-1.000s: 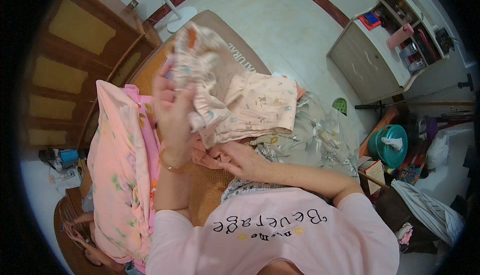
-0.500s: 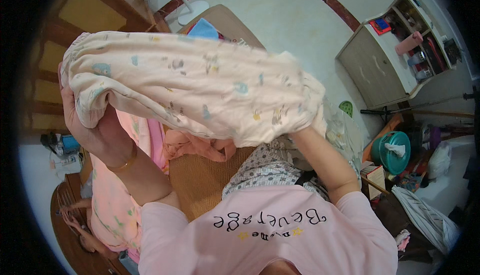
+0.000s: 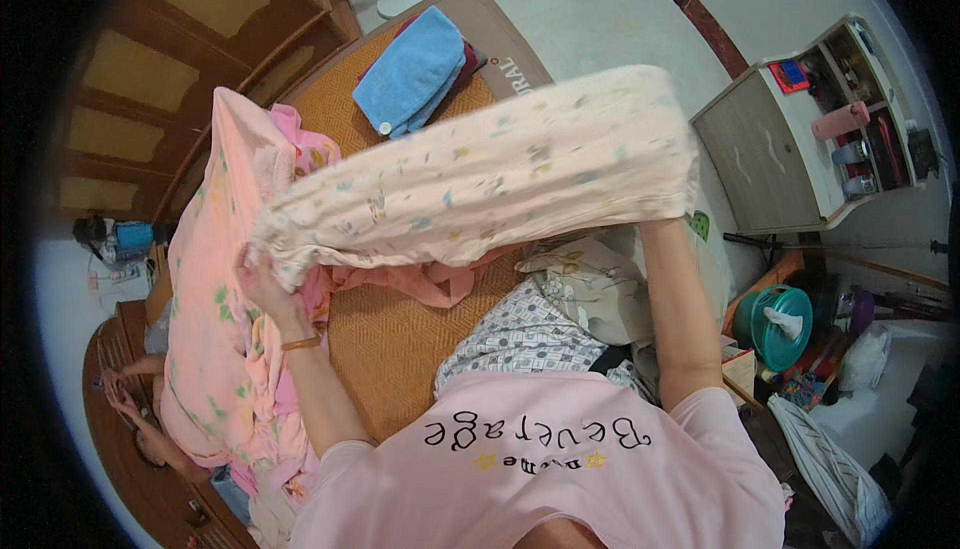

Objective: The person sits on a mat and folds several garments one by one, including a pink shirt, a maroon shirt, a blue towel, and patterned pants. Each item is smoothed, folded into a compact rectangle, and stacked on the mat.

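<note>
Pale cream pajama trousers [image 3: 490, 174] with a small cartoon print stretch sideways in front of me, held in the air above the bed. My left hand [image 3: 264, 287] is closed on their gathered left end. At the wide right end, my right hand [image 3: 662, 231] goes behind the cloth; its fingers are hidden, but that end is held up and pulled taut. Below the trousers, a salmon-coloured cloth [image 3: 440, 284] lies crumpled on the brown woven mat [image 3: 390, 369].
A pink floral blanket [image 3: 205, 349] is heaped at the left; beyond it another person's hands [image 3: 120, 389] show by the wooden headboard. A folded blue towel [image 3: 412, 69] lies at the bed's far end. Rumpled bedding [image 3: 590, 284] is near my right arm. A drawer cabinet [image 3: 765, 154] stands right.
The trousers have swung to the right and straightened, their right end rising. My left hand has moved right and nearer to me, uncovering the blue towel and the pink blanket.
</note>
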`<state>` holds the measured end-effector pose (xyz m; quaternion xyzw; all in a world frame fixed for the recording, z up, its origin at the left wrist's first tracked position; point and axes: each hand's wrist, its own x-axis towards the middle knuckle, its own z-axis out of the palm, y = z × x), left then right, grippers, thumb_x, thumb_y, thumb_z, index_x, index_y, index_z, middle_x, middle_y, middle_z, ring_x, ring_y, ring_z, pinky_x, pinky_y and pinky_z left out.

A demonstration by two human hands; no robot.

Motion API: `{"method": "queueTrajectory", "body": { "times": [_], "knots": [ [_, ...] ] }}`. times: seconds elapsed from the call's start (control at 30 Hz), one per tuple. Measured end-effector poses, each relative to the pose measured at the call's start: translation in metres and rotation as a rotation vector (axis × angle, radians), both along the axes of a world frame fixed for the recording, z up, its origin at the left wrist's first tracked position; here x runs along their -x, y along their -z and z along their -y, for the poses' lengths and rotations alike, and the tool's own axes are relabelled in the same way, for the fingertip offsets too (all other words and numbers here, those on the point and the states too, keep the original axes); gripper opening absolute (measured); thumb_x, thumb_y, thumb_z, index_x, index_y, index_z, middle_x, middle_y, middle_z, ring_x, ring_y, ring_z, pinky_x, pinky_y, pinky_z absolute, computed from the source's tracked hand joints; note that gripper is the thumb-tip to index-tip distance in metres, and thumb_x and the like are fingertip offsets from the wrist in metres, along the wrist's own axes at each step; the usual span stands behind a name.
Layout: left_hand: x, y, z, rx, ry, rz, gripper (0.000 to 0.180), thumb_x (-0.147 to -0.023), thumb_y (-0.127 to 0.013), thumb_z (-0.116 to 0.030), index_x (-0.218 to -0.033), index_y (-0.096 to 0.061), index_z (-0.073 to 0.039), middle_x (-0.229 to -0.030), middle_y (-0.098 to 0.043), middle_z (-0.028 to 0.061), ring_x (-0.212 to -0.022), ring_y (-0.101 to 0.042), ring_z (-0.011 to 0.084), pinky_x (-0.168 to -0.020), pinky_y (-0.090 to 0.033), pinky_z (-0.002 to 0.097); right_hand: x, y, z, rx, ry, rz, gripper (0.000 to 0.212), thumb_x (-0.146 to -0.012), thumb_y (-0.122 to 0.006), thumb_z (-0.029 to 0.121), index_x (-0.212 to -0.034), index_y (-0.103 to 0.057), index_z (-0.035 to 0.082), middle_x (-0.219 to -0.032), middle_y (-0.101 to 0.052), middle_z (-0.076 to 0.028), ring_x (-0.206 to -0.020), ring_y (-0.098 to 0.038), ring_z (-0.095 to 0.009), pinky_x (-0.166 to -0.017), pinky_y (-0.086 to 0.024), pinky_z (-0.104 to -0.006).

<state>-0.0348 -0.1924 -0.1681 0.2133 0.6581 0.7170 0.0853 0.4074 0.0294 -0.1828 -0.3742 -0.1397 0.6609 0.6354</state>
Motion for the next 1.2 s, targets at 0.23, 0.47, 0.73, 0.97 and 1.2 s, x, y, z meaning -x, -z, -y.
{"method": "queueTrajectory", "body": {
  "times": [0.23,0.47,0.73,0.97,1.2],
  "knots": [
    [0.006,0.153,0.053,0.607,0.267,-0.299,0.036,-0.077,-0.053,0.008,-0.113,-0.049,0.002,-0.114,-0.055,0.0143,-0.109,-0.052,0.0234,-0.097,-0.038,0.0326,-0.009,0.092,-0.029,0.029,-0.345,-0.078,0.034,-0.095,-0.043,0.025,-0.114,-0.057,0.002,-0.11,-0.062,-0.011,-0.094,-0.061,-0.023,-0.078,-0.053,-0.0341],
    [-0.034,0.1,0.007,0.957,-0.099,-0.855,0.042,-0.072,-0.052,0.004,-0.114,-0.049,0.004,-0.111,-0.054,0.0219,-0.104,-0.054,0.0349,-0.093,-0.04,0.0387,-0.032,0.119,-0.006,0.137,-0.237,0.563,0.031,-0.093,-0.046,0.02,-0.115,-0.056,-0.001,-0.11,-0.062,-0.013,-0.097,-0.061,-0.026,-0.082,-0.049,-0.0344],
    [-0.054,0.1,-0.158,0.546,0.308,-0.74,0.046,-0.079,-0.067,-0.012,-0.121,-0.052,-0.001,-0.114,-0.053,0.0195,-0.111,-0.048,0.0329,-0.098,-0.037,0.04,-0.045,0.078,0.045,-0.267,-0.555,1.747,0.03,-0.082,-0.056,0.004,-0.111,-0.056,-0.003,-0.114,-0.056,-0.022,-0.104,-0.052,-0.039,-0.088,-0.042,-0.0428],
    [-0.042,0.098,-0.224,0.833,0.273,-1.217,0.036,-0.078,-0.067,-0.013,-0.111,-0.056,-0.006,-0.109,-0.053,0.017,-0.105,-0.048,0.0357,-0.09,-0.04,0.0445,-0.052,0.071,0.085,-0.562,-0.303,1.783,0.025,-0.082,-0.059,0.005,-0.105,-0.058,-0.005,-0.111,-0.055,-0.02,-0.107,-0.05,-0.038,-0.094,-0.039,-0.0423],
    [-0.02,0.003,-0.26,0.058,0.357,-0.611,0.012,-0.09,-0.053,-0.011,-0.099,-0.051,-0.003,-0.079,-0.049,0.0042,-0.072,-0.048,0.0147,-0.071,-0.043,0.0263,-0.034,0.05,0.087,-0.443,-0.248,1.501,0.023,-0.083,-0.058,0.005,-0.104,-0.059,-0.004,-0.107,-0.057,-0.02,-0.099,-0.055,-0.036,-0.086,-0.045,-0.0395]
  ]
}}
